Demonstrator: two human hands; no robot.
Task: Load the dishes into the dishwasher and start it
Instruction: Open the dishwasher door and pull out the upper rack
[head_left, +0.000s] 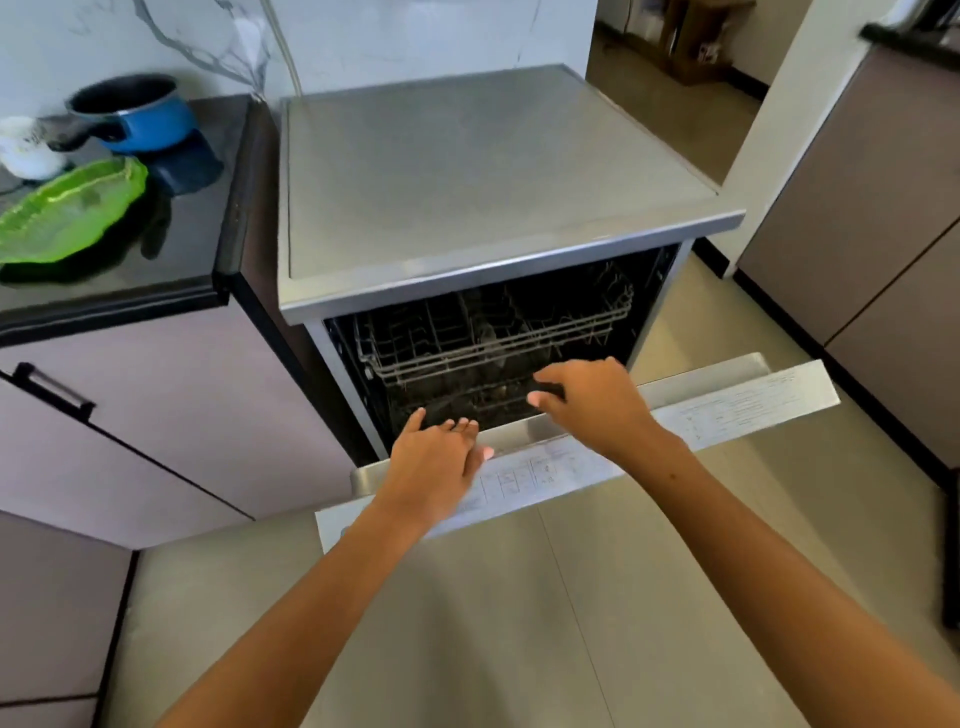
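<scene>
Kitchen floor, dishwasher (483, 171) door (727, 402) half down.
Both hands open: left hand (434, 462) on door edge; right hand (592, 400) nearer rack (493, 338), at 12 o'clock.

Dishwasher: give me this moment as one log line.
dishwasher door: partly open | left hand: open, on door edge | right hand: open, over door | upper rack: inside | pot, green plate: on counter

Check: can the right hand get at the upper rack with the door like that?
Probably yes. The right hand hovers above the lowered door, just in front of the upper rack, with nothing visible between them.
</scene>
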